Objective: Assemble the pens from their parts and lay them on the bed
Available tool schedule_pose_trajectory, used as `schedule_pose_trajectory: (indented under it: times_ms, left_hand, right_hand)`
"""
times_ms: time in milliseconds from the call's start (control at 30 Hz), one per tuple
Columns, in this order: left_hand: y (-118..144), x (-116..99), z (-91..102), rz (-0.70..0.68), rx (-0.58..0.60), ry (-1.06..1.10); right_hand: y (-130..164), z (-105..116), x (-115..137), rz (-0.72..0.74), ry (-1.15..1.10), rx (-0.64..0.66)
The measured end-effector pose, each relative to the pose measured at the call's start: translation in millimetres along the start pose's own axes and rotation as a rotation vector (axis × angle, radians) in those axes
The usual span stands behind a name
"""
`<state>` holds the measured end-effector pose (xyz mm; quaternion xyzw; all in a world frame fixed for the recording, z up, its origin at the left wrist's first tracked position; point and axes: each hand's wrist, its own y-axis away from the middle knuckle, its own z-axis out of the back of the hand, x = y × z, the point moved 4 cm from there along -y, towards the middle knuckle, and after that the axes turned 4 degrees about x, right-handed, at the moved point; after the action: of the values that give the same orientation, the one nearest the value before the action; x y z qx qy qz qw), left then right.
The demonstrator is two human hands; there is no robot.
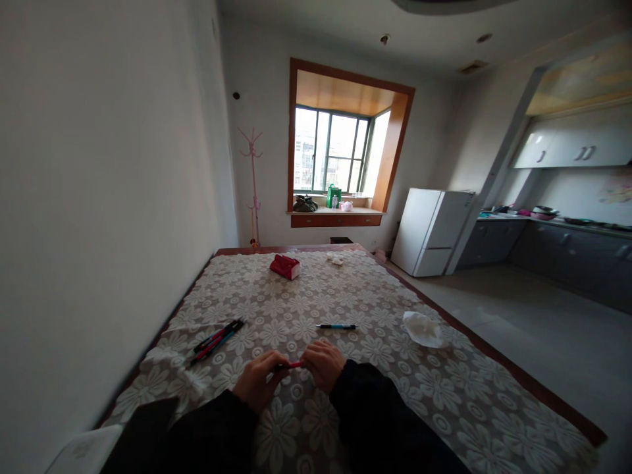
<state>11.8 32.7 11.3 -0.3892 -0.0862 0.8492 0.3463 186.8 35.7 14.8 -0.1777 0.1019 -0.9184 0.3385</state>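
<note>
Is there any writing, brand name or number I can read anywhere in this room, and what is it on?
No text can be read in this view.
Red packet on the table: any print too small and blurred.
Green bag on the window sill: too small.
Pens, and the pink pen held between left hand and right hand: no legible marking.

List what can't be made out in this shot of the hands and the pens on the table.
- Pink pen, head view: only a short stretch shows between the left hand and right hand; both ends are hidden in the fingers.
- Pens lying at left: too small and overlapped to count surely.
- White sheet: cut off by the bottom edge.
- Red pack: too far off to read.
</note>
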Motion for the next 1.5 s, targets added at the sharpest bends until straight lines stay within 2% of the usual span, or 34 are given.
schedule_pose_trajectory:
  times_ms: [400, 833, 967, 1067, 1167, 1300, 1433, 1500]
  left_hand:
    - [1.7, 5.9, -1.3, 0.024, -0.022, -0.010]
    - [0.3, 0.4, 3.1, 0.047, -0.049, -0.048]
    - [0.4, 2.1, 8.8, 0.176, -0.081, -0.222]
    - [0.6, 5.3, 9.7, 0.253, -0.042, -0.333]
    - [-0.2, 6.1, 9.3, 0.187, -0.026, -0.335]
    - [0.0, 7.2, 10.2, 0.059, -0.079, -0.275]
    - [1.3, 7.0, 11.0, 0.068, -0.111, -0.277]
    - [1.4, 5.2, 10.5, 0.099, -0.088, -0.290]
  right_hand:
    - [0.6, 1.6, -0.5, -0.006, -0.012, -0.040]
    - [0.2, 0.3, -3.1, 0.007, 0.001, -0.062]
    - [0.2, 6.0, -5.3, -0.002, -0.009, -0.147]
    - [0.5, 7.8, -7.9, -0.022, 0.009, -0.175]
    - [1.3, 8.9, -7.7, -0.023, 0.028, -0.148]
    - [3.3, 11.0, -4.7, 0.010, 0.014, -0.100]
    - [4.6, 12.6, -6.9, 0.023, -0.008, -0.165]
    - [4.8, 13.1, -8.7, 0.030, -0.021, -0.225]
